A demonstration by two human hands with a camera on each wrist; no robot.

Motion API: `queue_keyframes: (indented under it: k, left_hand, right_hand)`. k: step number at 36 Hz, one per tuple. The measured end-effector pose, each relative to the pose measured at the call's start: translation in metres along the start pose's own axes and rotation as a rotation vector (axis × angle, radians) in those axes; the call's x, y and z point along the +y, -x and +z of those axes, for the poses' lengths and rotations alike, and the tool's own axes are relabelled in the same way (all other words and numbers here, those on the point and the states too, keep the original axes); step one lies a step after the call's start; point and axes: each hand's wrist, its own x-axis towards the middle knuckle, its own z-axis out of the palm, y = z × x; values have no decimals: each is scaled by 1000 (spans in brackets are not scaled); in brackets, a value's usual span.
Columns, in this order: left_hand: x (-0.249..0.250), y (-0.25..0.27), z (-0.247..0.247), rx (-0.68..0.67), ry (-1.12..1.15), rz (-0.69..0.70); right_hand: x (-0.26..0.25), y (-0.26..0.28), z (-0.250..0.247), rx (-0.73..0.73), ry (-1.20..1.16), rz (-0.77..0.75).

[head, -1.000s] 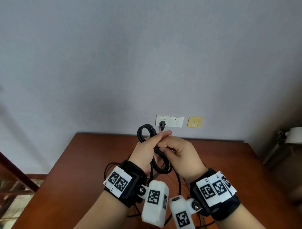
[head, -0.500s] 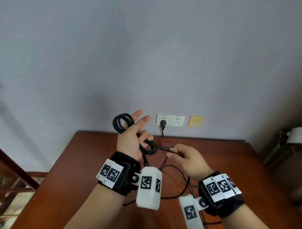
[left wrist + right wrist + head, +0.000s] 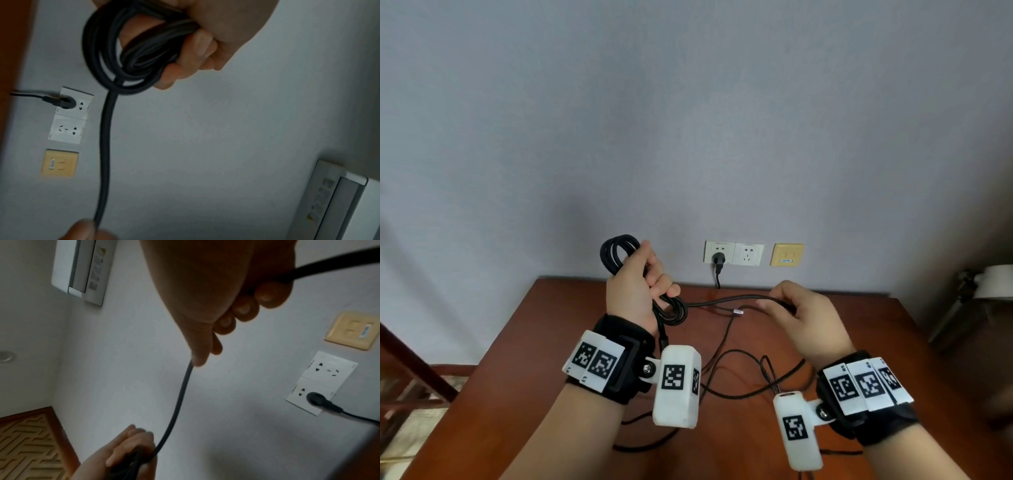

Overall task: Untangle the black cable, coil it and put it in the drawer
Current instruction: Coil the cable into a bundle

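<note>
We are in the coiling step. Our left hand (image 3: 635,286) has its fingers curled around the coil (image 3: 619,251), held up left of the wall socket (image 3: 719,252). Our right hand (image 3: 804,317) pinches the free cable (image 3: 722,300) below the socket, pulled out sideways. Next we should bring this length over to the coil as one more loop. No drawer is in view.

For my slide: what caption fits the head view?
Left hand grips the coil while right hand pulls out the cable's free length.
</note>
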Motion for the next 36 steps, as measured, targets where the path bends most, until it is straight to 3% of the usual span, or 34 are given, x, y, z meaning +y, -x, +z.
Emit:
queue_keyframes:
  k: [3,7,11,17,21,25,31,36]
  left_hand:
    - [3,-3,-1,10,10,27]
    - [1,-2,2,-11,-182,48]
    - [-1,7,7,-146,-416,-26]
    - [-13,25,25,-296,-601,-105]
    - [-15,32,29,-361,-618,-194]
    - [-11,38,31,-395,-540,-280]
    - [-18,40,25,-682,-676,-287]
    - [-26,38,20,-745,-670,-234]
  right_hand:
    - [1,0,-3,-10,27,21]
    - [-9,0,-9,-129,94,-199]
    - [-22,-7,-20,-262,116,-397]
    - [-52,-14,-19,-256,87,-549]
    - [-58,-18,-12,-122,14,-516]
    - [-55,-18,-7,37,-44,-317]
    - [-53,-19,-6,50,24,-243]
    - [-51,-20,-5,62,-66,-170]
